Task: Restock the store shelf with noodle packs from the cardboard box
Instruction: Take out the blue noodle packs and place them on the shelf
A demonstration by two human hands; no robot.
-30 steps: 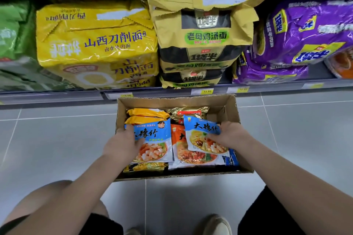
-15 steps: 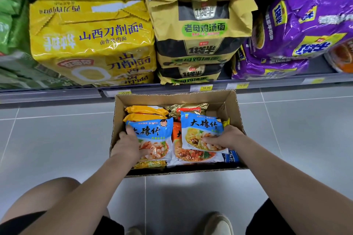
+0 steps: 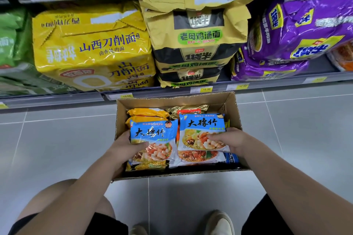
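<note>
An open cardboard box (image 3: 232, 112) stands on the grey tiled floor below the shelf. Inside lie several noodle packs, yellow, gold, orange and blue. My left hand (image 3: 124, 148) grips a blue noodle pack (image 3: 153, 133) by its left edge, thumb across its front. My right hand (image 3: 230, 139) grips a second blue noodle pack (image 3: 200, 129) by its right edge. Both packs are raised a little above the others in the box.
The bottom shelf (image 3: 267, 84) behind the box holds large multipacks: green at far left, yellow (image 3: 91, 47), tan and black (image 3: 194, 34), purple (image 3: 298, 30). Price tags run along both shelf rails. My knees and a shoe (image 3: 219, 223) are near the box's front.
Both hands have closed round the blue packs and lifted them slightly. The right pack has turned more upright and square to me.
</note>
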